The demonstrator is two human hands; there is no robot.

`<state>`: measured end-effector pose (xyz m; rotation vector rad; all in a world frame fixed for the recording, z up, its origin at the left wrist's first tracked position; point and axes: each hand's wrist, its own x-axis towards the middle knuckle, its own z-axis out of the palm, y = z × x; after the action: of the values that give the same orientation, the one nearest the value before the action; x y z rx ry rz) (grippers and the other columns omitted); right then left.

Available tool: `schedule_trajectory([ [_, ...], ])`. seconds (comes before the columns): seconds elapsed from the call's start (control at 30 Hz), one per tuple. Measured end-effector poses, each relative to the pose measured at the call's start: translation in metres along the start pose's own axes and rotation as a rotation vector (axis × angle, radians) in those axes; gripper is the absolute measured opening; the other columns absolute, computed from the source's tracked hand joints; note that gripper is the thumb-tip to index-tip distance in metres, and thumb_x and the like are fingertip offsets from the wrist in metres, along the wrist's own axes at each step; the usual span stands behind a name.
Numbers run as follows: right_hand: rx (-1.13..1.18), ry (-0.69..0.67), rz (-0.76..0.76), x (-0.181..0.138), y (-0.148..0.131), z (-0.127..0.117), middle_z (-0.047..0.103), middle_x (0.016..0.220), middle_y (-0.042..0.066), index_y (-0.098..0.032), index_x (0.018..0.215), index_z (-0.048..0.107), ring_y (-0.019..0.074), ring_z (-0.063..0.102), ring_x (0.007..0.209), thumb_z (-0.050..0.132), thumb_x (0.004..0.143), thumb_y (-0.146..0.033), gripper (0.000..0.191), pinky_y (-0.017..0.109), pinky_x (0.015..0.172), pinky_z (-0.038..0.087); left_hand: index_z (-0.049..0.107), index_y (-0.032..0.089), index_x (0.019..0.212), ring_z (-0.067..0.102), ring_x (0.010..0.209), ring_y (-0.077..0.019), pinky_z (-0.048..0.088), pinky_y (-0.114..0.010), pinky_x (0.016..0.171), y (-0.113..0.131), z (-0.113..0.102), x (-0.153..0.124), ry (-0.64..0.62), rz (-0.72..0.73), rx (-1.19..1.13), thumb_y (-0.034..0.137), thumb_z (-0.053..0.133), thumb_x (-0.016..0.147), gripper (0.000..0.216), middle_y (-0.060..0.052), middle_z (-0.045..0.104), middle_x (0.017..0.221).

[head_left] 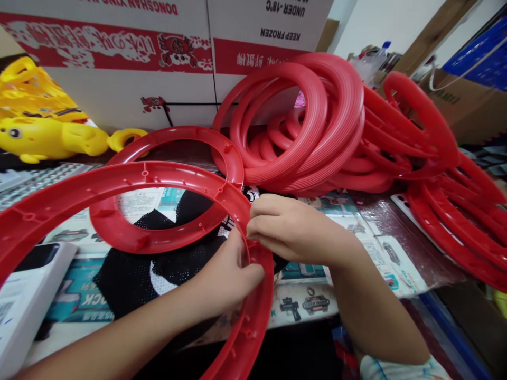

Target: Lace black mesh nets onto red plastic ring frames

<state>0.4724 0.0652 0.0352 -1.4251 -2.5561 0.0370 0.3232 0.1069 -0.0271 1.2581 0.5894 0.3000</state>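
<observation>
A large red plastic ring (186, 177), its hollow side with ribs and screw posts facing me, is tilted across the front of the table. My left hand (227, 272) is closed around its right-hand rim, the thumb lying over the channel. Just above, my right hand (285, 227) is pinched at the same rim; whatever sits between those fingertips is hidden or too small to name. Behind it, a second red ring (158, 244) rests partly on black mesh fabric (182, 266) with white marks.
Ribbed red rings (340, 116) are piled at the back, with more red ring parts (459, 232) to the right. Yellow plastic animal figures (51, 140) lie at the left. A white printed carton (119, 84) stands behind. A white box (35, 306) is near the left edge.
</observation>
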Motion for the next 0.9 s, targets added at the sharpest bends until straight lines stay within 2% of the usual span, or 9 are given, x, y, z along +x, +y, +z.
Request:
schedule_trajectory([
  [0.13, 0.018, 0.002, 0.009, 0.002, 0.002, 0.003, 0.055, 0.082, 0.006, -0.011, 0.079, 0.064, 0.0142, 0.045, 0.077, 0.041, 0.09, -0.009, 0.025, 0.025, 0.07, 0.039, 0.043, 0.016, 0.102, 0.056, 0.081, -0.0178, 0.046, -0.03, 0.069, -0.005, -0.001, 0.0, -0.033, -0.028, 0.08, 0.01, 0.048, 0.06, 0.043, -0.001, 0.055, 0.089],
  [0.3, 0.098, 0.006, 0.032, 0.001, 0.005, 0.004, 0.057, 0.082, 0.006, -0.011, 0.082, 0.066, 0.0143, 0.048, 0.079, 0.046, 0.089, -0.01, 0.021, 0.026, 0.072, 0.041, 0.041, 0.018, 0.102, 0.055, 0.092, -0.0201, 0.046, -0.033, 0.08, -0.006, -0.002, -0.003, -0.041, 0.012, 0.112, 0.011, 0.049, 0.063, 0.04, -0.002, 0.054, 0.095],
  [0.5, 0.288, 0.002, 0.099, -0.002, 0.008, 0.003, 0.06, 0.083, 0.005, -0.012, 0.08, 0.066, 0.0138, 0.054, 0.081, 0.052, 0.086, -0.01, 0.016, 0.026, 0.075, 0.043, 0.039, 0.019, 0.102, 0.052, 0.077, -0.0152, 0.045, -0.03, 0.072, -0.005, -0.002, -0.006, -0.097, -0.034, 0.075, 0.012, 0.049, 0.064, 0.04, 0.003, 0.051, 0.083],
  [0.63, 0.399, 0.014, 0.038, -0.003, 0.013, 0.001, 0.059, 0.08, 0.003, -0.011, 0.08, 0.067, 0.0119, 0.054, 0.078, 0.058, 0.085, -0.011, 0.011, 0.023, 0.073, 0.044, 0.04, 0.019, 0.104, 0.051, 0.078, -0.0134, 0.044, -0.026, 0.066, -0.002, -0.001, -0.011, -0.153, -0.058, 0.029, 0.01, 0.05, 0.064, 0.043, 0.001, 0.052, 0.093],
  [0.73, 0.417, 0.008, -0.006, -0.005, 0.014, 0.0, 0.06, 0.082, 0.003, -0.011, 0.081, 0.067, 0.0116, 0.054, 0.079, 0.057, 0.085, -0.009, 0.011, 0.023, 0.074, 0.044, 0.04, 0.019, 0.108, 0.051, 0.077, -0.0121, 0.045, -0.025, 0.065, 0.001, -0.001, -0.014, -0.198, -0.072, -0.017, 0.008, 0.051, 0.064, 0.046, -0.001, 0.054, 0.1],
  [0.9, 0.372, 0.039, -0.038, -0.005, 0.014, 0.0, 0.061, 0.081, 0.004, -0.012, 0.082, 0.068, 0.0119, 0.054, 0.079, 0.053, 0.087, -0.009, 0.016, 0.023, 0.074, 0.043, 0.038, 0.019, 0.11, 0.055, 0.081, -0.0148, 0.047, -0.026, 0.065, 0.002, 0.0, -0.016, -0.218, -0.091, -0.053, 0.008, 0.053, 0.064, 0.049, 0.0, 0.054, 0.093],
])
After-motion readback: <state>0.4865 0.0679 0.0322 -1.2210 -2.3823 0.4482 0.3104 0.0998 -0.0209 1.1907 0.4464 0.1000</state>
